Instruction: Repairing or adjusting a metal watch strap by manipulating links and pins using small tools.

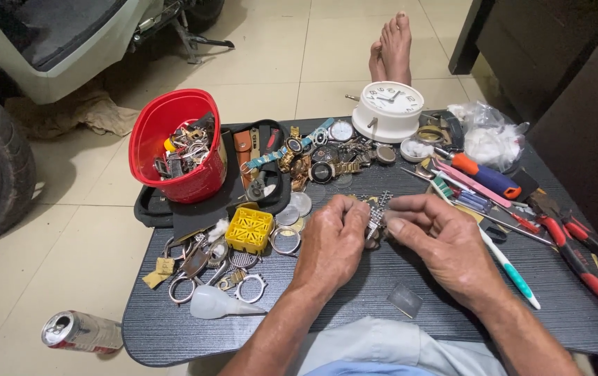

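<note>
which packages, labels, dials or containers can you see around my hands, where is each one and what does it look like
Crushed silver and red drink can: on the floor, left of the table, lying on its side.
Round white table clock: far table edge, white dial, dark hands.
Clear plastic bag: right of the clock, crumpled, white contents.
Small yellow plastic crate: left of the hands, square, gridded.

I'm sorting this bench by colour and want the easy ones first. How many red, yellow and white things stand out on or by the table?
Red: 2, bucket and pliers
Yellow: 1, small crate
White: 1, clock
Total: 4
Both hands, left and right, hold a metal watch band.
</note>
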